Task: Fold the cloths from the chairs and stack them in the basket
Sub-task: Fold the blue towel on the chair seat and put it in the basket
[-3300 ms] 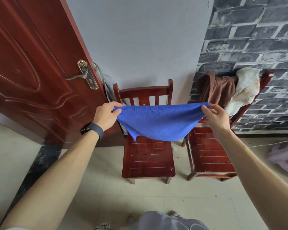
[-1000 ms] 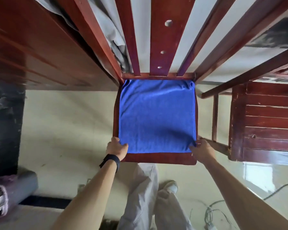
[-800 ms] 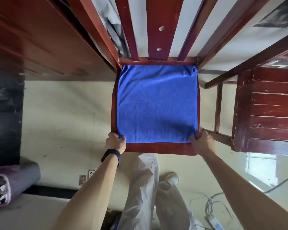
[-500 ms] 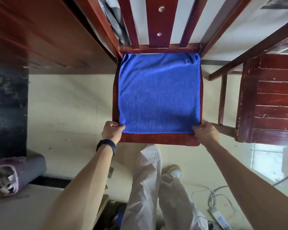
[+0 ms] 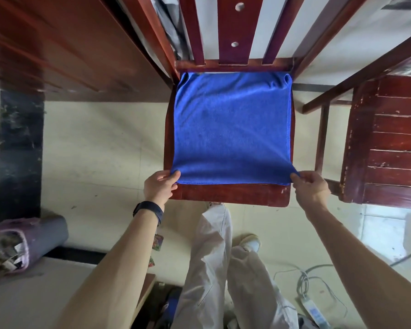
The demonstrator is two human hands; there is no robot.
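The person's legs [image 5: 223, 281] in pale trousers are nearest the camera, with one light shoe [image 5: 250, 244] on the cream floor [image 5: 93, 143]. Right of the legs a power strip [image 5: 314, 313] lies on the floor among loose grey cables [image 5: 304, 279]. At the left edge is a purple bin [image 5: 38, 236], its mouth full of crumpled scraps too blurred to name. Both bare forearms reach forward from the bottom corners, and the left wrist wears a dark band [image 5: 150, 211].

The left hand [image 5: 160, 186] pinches the near left corner of the blue cloth [image 5: 230, 129] between thumb and curled fingers. The right hand [image 5: 311, 187] pinches the near right corner the same way. Between them the near hem runs taut and straight, just short of the seat's front edge.

The cloth lies spread flat on the seat of a red wooden chair [image 5: 230, 195] and covers nearly all of it. Its far corners bunch slightly against the back rail.

Just right of this chair stands a second chair [image 5: 394, 150] of the same wood, with a slatted seat. To the left and beyond is a red-brown door [image 5: 69, 43]. Farthest off, the first chair's back slats [image 5: 233, 24] run to the top edge, with white wall [image 5: 278, 24] showing between them. Some grey fabric [image 5: 170, 22] shows between the left post and the door.
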